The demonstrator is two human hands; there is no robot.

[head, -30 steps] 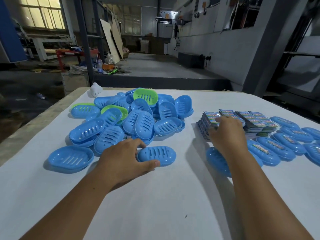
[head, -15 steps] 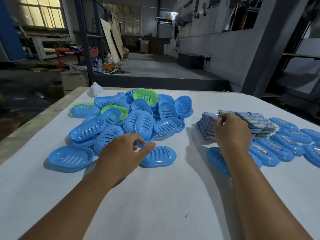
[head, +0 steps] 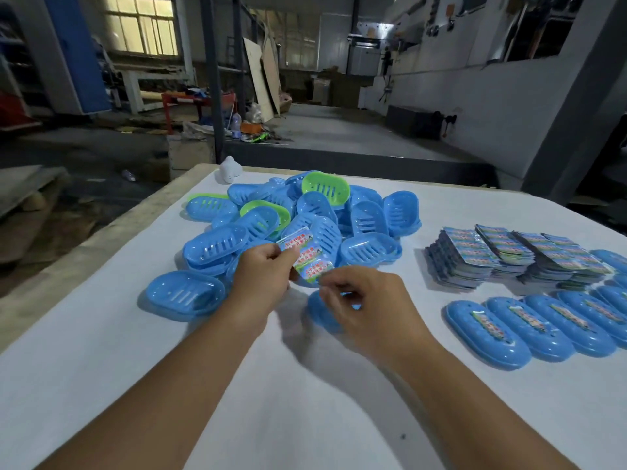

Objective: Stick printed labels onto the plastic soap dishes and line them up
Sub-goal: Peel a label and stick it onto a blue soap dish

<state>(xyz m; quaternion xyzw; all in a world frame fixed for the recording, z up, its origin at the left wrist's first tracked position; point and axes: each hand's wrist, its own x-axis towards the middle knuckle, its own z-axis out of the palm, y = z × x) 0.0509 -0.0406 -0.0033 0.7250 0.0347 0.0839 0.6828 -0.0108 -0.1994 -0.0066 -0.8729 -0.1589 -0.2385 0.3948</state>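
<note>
Both hands pinch one printed label (head: 307,259) above a blue dish (head: 322,313): left hand (head: 263,283) steadies, right hand (head: 368,307) probably peels its backing, near the unlabelled pile (head: 305,218).

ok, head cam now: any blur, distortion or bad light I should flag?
Head view: right hand motion-smeared at the fingers, left hand sharper; label sheet between them readable but soft. Wide-angle bends the table edges and the background pillars. Window blown out, hall dim; soft shadows under both forearms.
</note>
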